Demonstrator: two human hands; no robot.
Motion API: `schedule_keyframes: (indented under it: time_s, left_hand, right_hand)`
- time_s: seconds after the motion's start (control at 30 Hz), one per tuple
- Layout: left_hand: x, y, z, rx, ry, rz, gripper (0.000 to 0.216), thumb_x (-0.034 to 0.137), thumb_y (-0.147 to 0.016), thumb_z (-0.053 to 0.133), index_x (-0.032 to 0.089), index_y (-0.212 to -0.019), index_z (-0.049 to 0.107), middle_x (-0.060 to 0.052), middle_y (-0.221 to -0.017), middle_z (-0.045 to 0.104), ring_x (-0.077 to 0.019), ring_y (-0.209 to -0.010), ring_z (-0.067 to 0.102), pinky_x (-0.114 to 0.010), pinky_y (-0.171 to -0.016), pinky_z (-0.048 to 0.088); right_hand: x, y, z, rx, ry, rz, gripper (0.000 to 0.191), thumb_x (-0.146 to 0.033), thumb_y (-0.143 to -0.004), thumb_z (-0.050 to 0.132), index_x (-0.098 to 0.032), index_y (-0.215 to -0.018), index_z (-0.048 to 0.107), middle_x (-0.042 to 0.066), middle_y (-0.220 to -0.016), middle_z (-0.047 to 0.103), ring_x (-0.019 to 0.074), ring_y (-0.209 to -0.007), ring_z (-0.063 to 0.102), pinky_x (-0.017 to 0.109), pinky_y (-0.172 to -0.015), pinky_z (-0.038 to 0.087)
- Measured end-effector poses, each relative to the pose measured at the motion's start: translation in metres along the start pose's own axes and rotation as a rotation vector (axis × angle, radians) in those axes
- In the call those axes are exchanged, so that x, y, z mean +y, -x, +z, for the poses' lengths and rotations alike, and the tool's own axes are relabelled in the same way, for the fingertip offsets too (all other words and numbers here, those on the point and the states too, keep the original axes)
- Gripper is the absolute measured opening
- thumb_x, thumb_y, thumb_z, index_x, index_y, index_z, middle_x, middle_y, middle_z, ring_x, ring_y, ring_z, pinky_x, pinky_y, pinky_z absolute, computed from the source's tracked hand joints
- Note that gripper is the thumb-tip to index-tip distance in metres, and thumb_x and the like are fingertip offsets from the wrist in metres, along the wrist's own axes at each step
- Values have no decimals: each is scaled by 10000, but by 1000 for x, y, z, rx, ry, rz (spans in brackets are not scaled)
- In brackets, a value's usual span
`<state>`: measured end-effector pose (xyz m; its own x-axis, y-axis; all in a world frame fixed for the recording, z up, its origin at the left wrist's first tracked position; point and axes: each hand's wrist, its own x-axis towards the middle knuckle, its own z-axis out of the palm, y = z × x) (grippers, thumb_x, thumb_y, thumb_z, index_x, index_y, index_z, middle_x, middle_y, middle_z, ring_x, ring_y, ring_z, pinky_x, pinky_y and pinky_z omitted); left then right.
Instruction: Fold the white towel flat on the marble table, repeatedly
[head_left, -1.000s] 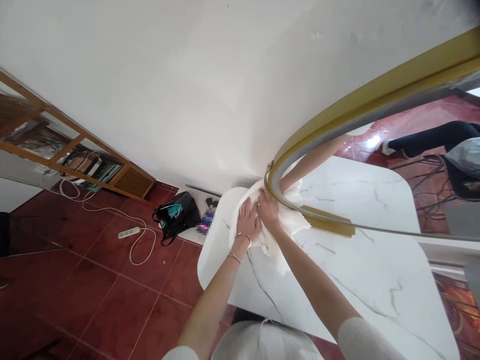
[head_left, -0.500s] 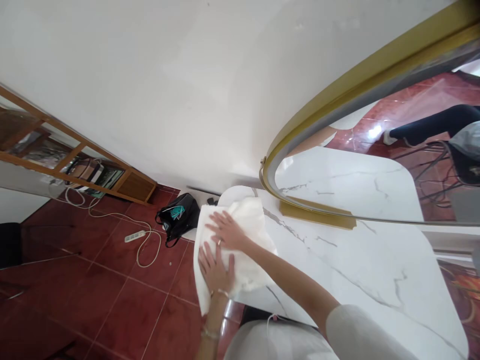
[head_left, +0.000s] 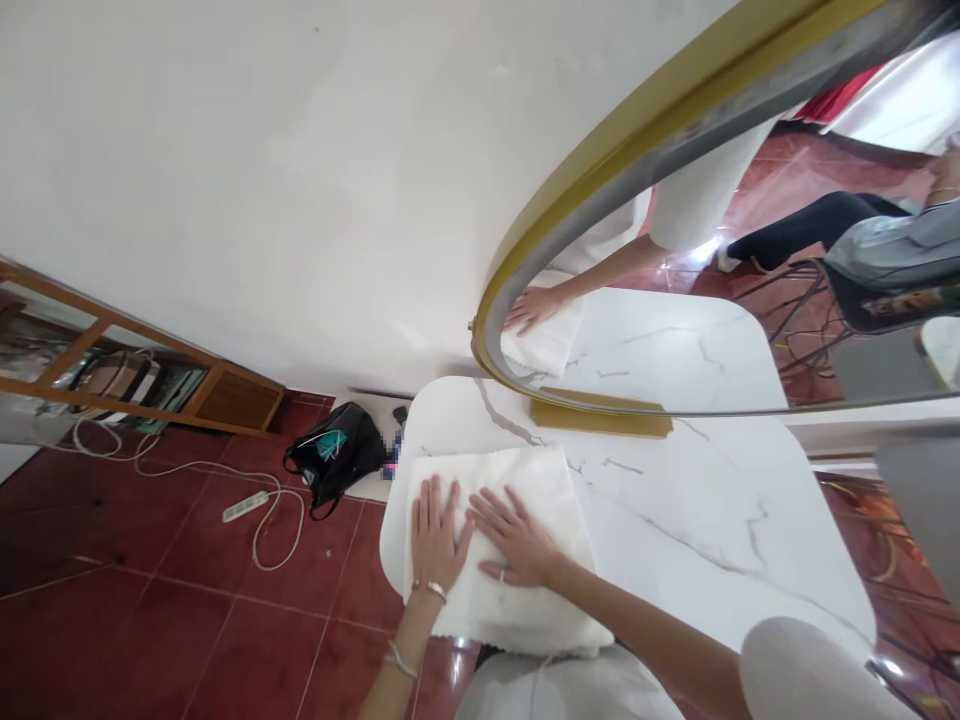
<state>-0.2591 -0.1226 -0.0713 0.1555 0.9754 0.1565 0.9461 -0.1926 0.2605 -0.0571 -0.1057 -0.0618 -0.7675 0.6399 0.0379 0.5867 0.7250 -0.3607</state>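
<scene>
A white cloth (head_left: 525, 615) is spread flat over the left end of a white marble-patterned table (head_left: 720, 560), its near edge overhanging toward my body. My left hand (head_left: 437, 540) rests flat on the cloth's left part, fingers stretched out and pointing away from me. Beside it, my right hand (head_left: 517, 540) lies flat on the middle of the cloth with its fingers spread. Neither hand grips anything; both palms press on the fabric.
A large gold-framed mirror (head_left: 645, 345) stands at the table's back and reflects a seated person. On the red tiled floor are a black bag (head_left: 349, 450) and a power strip (head_left: 245, 507) with a looping cable. A wooden cabinet (head_left: 240, 398) lines the wall.
The cloth, bunched and hanging past the left edge before, now lies smoother and further onto the table. My hands have moved nearer and right, now side by side. The view has shifted.
</scene>
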Motion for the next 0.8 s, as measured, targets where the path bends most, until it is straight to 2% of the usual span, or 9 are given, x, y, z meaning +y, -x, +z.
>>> schedule_keyframes:
  time_s: [0.13, 0.2, 0.27, 0.33, 0.4, 0.47, 0.53, 0.67, 0.8]
  left_hand:
    - [-27, -81, 14, -5, -20, -7, 546, 414, -947, 400, 197, -1448, 406, -136, -1569, 237, -315, -1459, 183, -521, -1161, 208]
    - [-34, -123, 18, -11, -18, -17, 549, 407, -938, 419, 184, -1440, 419, -142, -1566, 246, -318, -1459, 180, -522, -1167, 188]
    - [-36, -162, 20, -21, -17, -14, 559, 400, -927, 442, 180, -1440, 418, -140, -1567, 242, -319, -1460, 177, -519, -1173, 173]
    - [-35, -189, 21, -38, -16, 1, 565, 394, -921, 458, 185, -1443, 413, -135, -1570, 236, -314, -1461, 175, -511, -1177, 163]
    - [-33, -200, 21, -43, -18, 12, 565, 394, -918, 467, 190, -1442, 415, -133, -1567, 248, -308, -1458, 188, -500, -1179, 166]
    - [-33, -190, 18, -14, -26, -7, 554, 399, -919, 465, 196, -1434, 428, -131, -1559, 273, -302, -1451, 214, -489, -1175, 183]
    - [-33, -162, 13, 27, -34, -45, 535, 402, -927, 451, 199, -1421, 449, -129, -1548, 302, -296, -1442, 239, -479, -1169, 206]
    - [-28, -69, 1, 77, -53, -137, 519, 410, -949, 397, 202, -1421, 448, -119, -1551, 297, -298, -1440, 243, -491, -1159, 232]
    - [-9, 16, -5, 118, -90, -217, 539, 401, -955, 388, 234, -1466, 368, -113, -1566, 263, -308, -1441, 241, -523, -1147, 247]
  right_hand:
    - [50, -57, -6, 102, 47, 51, 681, -562, -950, 341, -199, -1517, 237, 75, -1581, 185, 249, -1471, 109, 528, -1188, 61]
    - [78, -83, -12, 159, 74, 161, 655, -572, -934, 389, -204, -1474, 354, 94, -1560, 259, 265, -1455, 180, 508, -1187, 110]
    - [98, -101, -18, 228, 95, 340, 638, -566, -923, 426, -189, -1437, 424, 114, -1535, 315, 290, -1432, 237, 494, -1176, 165]
    - [108, -109, -22, 285, 110, 499, 627, -545, -926, 435, -174, -1431, 435, 128, -1524, 333, 305, -1421, 254, 492, -1167, 186]
    - [105, -108, -22, 308, 117, 559, 635, -547, -926, 438, -188, -1449, 408, 136, -1540, 294, 320, -1436, 207, 513, -1168, 156]
    - [90, -98, -18, 286, 112, 516, 678, -591, -907, 450, -239, -1478, 352, 133, -1572, 205, 350, -1454, 118, 574, -1159, 89]
    - [67, -81, -12, 233, 86, 416, 772, -668, -863, 466, -295, -1506, 262, 129, -1596, 86, 394, -1455, 30, 656, -1122, 17]
    - [14, -29, 0, 71, -52, 134, 939, -782, -772, 474, -338, -1526, 133, 142, -1593, -54, 460, -1433, -33, 759, -1037, -46]
    - [-26, 26, 6, -80, -168, -57, 951, -740, -748, 560, -368, -1518, 144, 99, -1594, -69, 439, -1441, -29, 756, -1050, -21]
